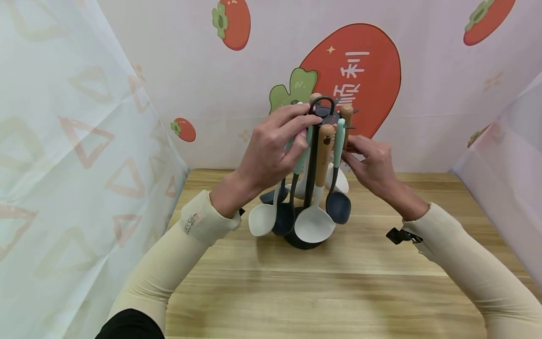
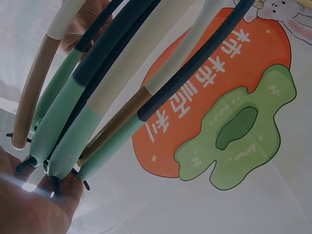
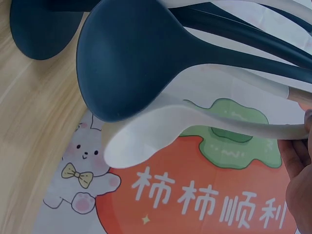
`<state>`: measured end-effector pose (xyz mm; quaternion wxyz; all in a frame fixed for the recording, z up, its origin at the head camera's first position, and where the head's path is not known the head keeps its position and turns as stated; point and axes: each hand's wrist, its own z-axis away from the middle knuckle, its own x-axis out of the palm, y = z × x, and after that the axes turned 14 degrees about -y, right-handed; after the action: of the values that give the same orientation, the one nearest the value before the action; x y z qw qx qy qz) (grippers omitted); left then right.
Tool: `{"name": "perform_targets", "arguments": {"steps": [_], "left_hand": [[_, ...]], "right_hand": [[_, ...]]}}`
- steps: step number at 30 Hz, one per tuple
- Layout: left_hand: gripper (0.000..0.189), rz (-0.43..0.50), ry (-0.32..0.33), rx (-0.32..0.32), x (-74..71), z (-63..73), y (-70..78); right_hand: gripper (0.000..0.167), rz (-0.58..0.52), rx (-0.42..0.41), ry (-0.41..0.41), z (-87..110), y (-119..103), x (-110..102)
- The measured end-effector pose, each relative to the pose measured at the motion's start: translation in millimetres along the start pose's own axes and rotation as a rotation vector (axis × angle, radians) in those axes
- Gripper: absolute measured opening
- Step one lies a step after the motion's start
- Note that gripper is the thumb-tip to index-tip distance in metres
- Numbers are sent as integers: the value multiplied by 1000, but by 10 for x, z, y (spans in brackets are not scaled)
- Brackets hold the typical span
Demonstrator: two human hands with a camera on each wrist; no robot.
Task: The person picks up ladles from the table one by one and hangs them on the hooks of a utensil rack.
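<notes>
A dark utensil stand (image 1: 311, 174) with a ring on top carries several hanging kitchen utensils with wooden and mint handles. My left hand (image 1: 275, 141) grips the stand's top by the ring; in the left wrist view its fingers (image 2: 70, 195) lie around the handle ends. At the stand's right rear, my right hand (image 1: 372, 162) pinches a white spoon with a wooden handle (image 1: 346, 115). The right wrist view shows this white spoon (image 3: 146, 139) below a dark ladle (image 3: 129, 58). A white ladle (image 1: 315, 225) hangs in front. Utensils partly hide the right fingertips.
The stand's round black base (image 1: 306, 242) rests on a wooden table (image 1: 322, 292). Behind it is a cloth backdrop (image 1: 203, 84) printed with persimmons; similar cloth walls (image 1: 84, 188) close off both sides. Other hanging tools include a white turner (image 1: 262, 219) and a dark spoon (image 1: 338, 208).
</notes>
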<state>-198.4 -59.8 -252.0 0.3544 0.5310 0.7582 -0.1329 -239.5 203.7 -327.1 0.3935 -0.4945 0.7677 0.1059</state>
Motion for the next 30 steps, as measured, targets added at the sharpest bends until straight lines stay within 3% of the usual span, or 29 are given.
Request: {"name": "perform_targets", "arguments": {"steps": [10,30], "left_hand": [[33,-18,4,8,11,1,-7],[35,-23,7,-9,8,41,-6]], "right_hand": [[25,-18,5,2,-6,-19,57],[35,-3,29,-43,31,-46,31]]}}
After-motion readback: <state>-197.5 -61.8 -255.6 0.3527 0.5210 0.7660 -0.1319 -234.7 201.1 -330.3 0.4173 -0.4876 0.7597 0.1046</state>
